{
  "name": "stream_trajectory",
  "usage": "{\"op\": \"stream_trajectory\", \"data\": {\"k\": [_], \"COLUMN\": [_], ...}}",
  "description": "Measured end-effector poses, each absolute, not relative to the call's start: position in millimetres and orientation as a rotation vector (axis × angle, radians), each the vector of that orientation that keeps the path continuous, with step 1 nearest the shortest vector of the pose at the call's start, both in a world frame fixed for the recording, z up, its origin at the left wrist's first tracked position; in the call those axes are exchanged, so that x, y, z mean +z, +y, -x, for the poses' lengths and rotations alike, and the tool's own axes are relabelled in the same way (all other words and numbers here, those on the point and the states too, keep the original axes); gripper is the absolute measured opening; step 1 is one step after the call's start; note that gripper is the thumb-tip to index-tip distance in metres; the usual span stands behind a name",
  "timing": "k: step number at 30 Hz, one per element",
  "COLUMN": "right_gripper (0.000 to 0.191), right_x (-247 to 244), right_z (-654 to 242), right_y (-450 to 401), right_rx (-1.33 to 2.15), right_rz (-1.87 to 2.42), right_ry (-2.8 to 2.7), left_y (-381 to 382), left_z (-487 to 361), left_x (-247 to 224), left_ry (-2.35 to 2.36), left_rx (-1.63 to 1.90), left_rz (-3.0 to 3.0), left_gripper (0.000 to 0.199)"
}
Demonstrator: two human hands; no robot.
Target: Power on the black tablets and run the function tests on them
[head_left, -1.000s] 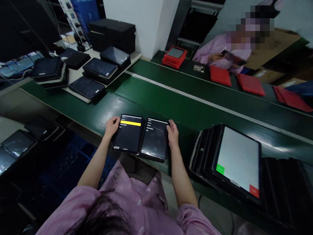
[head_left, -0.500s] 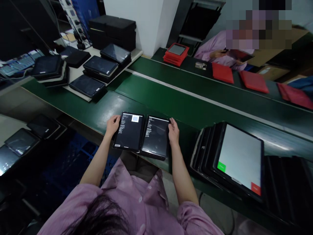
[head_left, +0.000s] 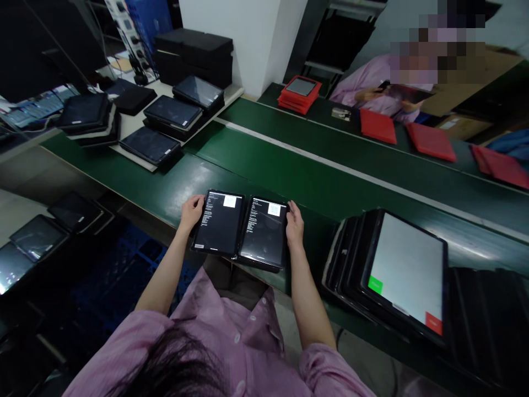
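Two dark tablets lie side by side at the near edge of the green bench, screens up, each showing lines of small text and a white square near the top right. My left hand (head_left: 192,212) grips the outer left edge of the left tablet (head_left: 219,223), fingers bent. Round the upper right edge of the right tablet (head_left: 263,234), my right hand (head_left: 295,221) is closed, its thumb partly hidden. Something dark shows beneath the right tablet.
To the right, a lit tablet (head_left: 407,270) with green and red corners leans on a row of dark tablets. Stacked tablets (head_left: 173,113) stand at back left. Across the green bench (head_left: 264,151) are red sleeves (head_left: 378,125) and a person in pink (head_left: 357,82).
A white square has appeared at the top right of the right tablet's screen. Both hands have stayed on the tablets, and the view has shifted slightly.
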State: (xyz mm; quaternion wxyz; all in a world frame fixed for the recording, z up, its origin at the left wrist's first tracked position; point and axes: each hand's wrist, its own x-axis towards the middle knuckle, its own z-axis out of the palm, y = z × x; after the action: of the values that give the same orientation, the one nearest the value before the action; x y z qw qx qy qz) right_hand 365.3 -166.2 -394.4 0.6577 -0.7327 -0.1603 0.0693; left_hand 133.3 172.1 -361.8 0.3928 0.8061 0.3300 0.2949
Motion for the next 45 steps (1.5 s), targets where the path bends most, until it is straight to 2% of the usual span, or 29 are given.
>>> {"op": "stream_trajectory", "data": {"k": [8, 13, 15, 18, 29, 45], "right_gripper": [0.074, 0.104, 0.107, 0.101, 0.07, 0.077], "right_x": [-396, -394, -394, -396, -398, -397], "right_z": [-366, -361, -361, -363, -373, -368], "right_y": [-166, -162, -161, -161, -154, -158], "right_rx": [0.161, 0.133, 0.142, 0.171, 0.105, 0.168], "right_rz": [1.685, 1.704, 1.693, 1.662, 1.621, 1.57], "right_ry": [-0.399, -0.496, -0.491, -0.432, -0.284, -0.298], "left_y": [171, 171, 173, 175, 183, 173], "left_z": [-134, -140, -145, -152, -155, -143], "left_x": [-362, -361, -360, -360, -357, -356], "left_ry": [0.851, 0.944, 0.958, 0.997, 1.054, 1.037], "left_rx": [0.749, 0.651, 0.569, 0.51, 0.52, 0.54], "left_rz": [-2.063, -2.105, -2.139, -2.13, -2.012, -2.042], "left_gripper": [0.03, 0.025, 0.035, 0.044, 0.024, 0.029]}}
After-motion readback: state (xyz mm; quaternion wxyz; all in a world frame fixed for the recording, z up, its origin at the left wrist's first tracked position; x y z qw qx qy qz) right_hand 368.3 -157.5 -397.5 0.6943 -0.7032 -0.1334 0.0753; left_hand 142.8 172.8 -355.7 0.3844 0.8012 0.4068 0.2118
